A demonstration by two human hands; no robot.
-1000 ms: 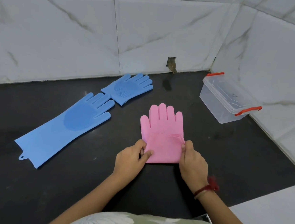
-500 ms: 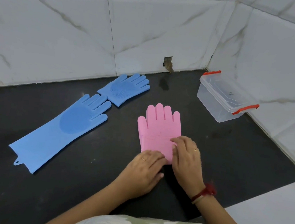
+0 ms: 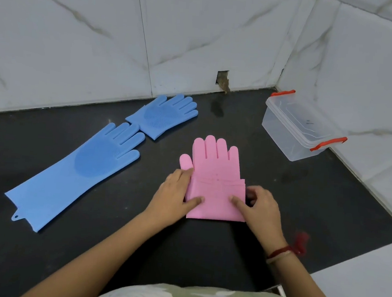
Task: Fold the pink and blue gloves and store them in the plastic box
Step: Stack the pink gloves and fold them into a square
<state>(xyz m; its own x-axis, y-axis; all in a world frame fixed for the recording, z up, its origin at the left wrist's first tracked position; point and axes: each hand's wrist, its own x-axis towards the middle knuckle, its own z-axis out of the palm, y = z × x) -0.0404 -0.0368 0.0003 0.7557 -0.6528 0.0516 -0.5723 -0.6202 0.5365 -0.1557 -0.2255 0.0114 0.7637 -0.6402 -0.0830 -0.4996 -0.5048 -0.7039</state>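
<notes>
Head view: both hands, left hand (image 3: 175,193) and right hand (image 3: 259,206), have spread to press flat the pink glove (image 3: 215,173), now folded; storing comes next.

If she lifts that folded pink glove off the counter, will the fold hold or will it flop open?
The pink glove probably springs open: both hands, left hand and right hand, press its folded cuff flat. It looks like soft rubbery material, so likely floppy, with the fingers drooping. Probably light and grippy rather than slippery.
</notes>
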